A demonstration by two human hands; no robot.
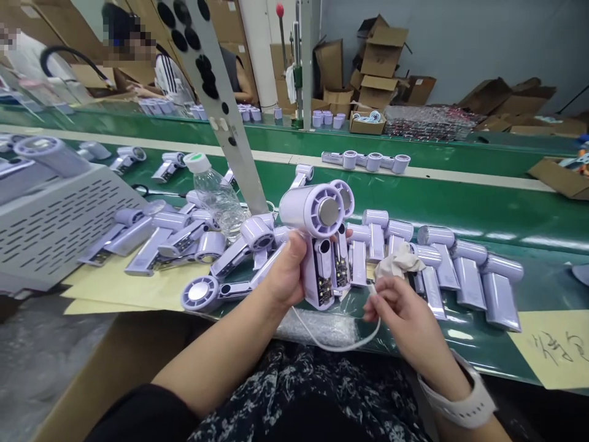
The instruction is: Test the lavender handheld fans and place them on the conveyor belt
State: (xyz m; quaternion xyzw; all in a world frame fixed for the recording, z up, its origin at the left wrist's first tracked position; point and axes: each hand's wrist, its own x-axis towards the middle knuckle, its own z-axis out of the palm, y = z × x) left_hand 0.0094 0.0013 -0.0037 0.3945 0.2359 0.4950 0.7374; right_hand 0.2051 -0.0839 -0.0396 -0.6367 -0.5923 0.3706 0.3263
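Note:
My left hand (289,267) is closed around a lilac handheld fan (299,209) with a round grille and a silver disc. The fan's handle is uncovered on one side, showing a circuit board. A second uncovered fan (343,261) is just behind it; whether my fingers hold that one too, I cannot tell. Between its fingertips, my right hand (396,307) pinches the end of a white cable (343,348), which loops below the fans. A crumpled white cloth (399,263) lies just beyond that hand. Lilac fans (469,276) stand in a row to the right.
Several opened fans (156,242) lie on yellow paper (103,294) at left, beside a grey slotted rack (69,215). A clear bottle (214,190) and a slanted metal post (230,129) stand behind. Cartons (381,55) are stacked beyond the green conveyor (483,196); people sit far left.

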